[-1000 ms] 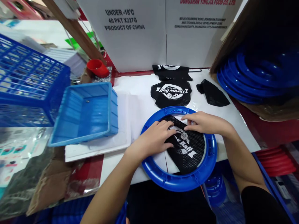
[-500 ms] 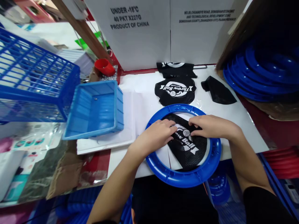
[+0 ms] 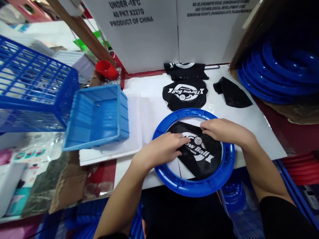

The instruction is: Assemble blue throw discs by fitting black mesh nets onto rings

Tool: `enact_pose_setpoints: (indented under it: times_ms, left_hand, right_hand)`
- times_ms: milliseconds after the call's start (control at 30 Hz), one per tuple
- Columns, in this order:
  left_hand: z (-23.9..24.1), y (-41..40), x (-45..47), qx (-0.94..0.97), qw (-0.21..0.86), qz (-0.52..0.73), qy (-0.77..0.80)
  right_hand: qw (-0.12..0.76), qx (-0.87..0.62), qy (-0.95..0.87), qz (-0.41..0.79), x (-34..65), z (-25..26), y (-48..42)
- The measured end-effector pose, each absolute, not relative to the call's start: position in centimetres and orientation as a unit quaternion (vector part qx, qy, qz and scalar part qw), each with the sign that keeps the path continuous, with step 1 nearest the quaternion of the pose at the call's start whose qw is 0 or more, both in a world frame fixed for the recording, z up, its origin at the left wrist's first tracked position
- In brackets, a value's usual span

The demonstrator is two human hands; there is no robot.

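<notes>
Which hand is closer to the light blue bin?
Left. The left hand is to the right of the bin; the right hand is farther right, past the left.

Looks like smooth, glossy plastic on the ring (image 3: 194,189), and like matt, holed mesh cloth on the net (image 3: 199,156). Reads as plastic on the bin (image 3: 106,118) and cup (image 3: 106,69), shiny on the stack (image 3: 279,76). Seems smooth card on the box (image 3: 149,43), wood on the post (image 3: 82,30).
</notes>
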State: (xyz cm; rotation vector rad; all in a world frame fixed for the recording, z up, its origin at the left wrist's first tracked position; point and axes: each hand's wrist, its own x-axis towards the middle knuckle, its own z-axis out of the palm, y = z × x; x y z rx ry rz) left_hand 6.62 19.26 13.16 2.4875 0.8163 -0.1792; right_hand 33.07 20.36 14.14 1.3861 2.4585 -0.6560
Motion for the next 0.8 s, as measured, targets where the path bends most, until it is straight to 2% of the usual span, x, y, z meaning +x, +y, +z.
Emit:
enact_pose_setpoints:
  times_ms: [133, 267, 333, 467, 533, 700, 800]
  left_hand:
    - [13.5, 19.0, 6.4, 0.912, 0.285, -0.055, 0.29]
    - [14.4, 18.8, 6.4, 0.91, 0.345, -0.04, 0.225]
    - [14.7, 18.6, 6.6, 0.904, 0.384, -0.026, 0.184]
    - [14.3, 18.2, 7.9, 0.89, 0.436, -0.003, 0.134]
    - [13.5, 18.2, 8.7, 0.899, 0.415, 0.007, 0.143]
    - [11.1, 18.0, 10.1, 0.945, 0.269, 0.033, 0.181]
    - [10.3, 17.5, 10.5, 0.953, 0.245, 0.011, 0.179]
  right_hand:
    - [0.079, 0.491, 0.841, -0.214, 33.1, 14.0, 20.6]
    - [0.004, 0.515, 0.844, -0.149, 32.8, 13.7, 20.7]
    - [0.003, 0.509, 0.852, -0.119, 32.5, 13.3, 20.8]
    - [0.058, 0.48, 0.872, -0.076, 32.2, 12.6, 21.1]
    - [0.064, 0.465, 0.881, -0.053, 32.0, 12.5, 21.1]
    - [0.045, 0.429, 0.902, 0.009, 31.6, 12.2, 21.3]
    - [0.056, 0.422, 0.905, 0.007, 31.5, 12.1, 21.4]
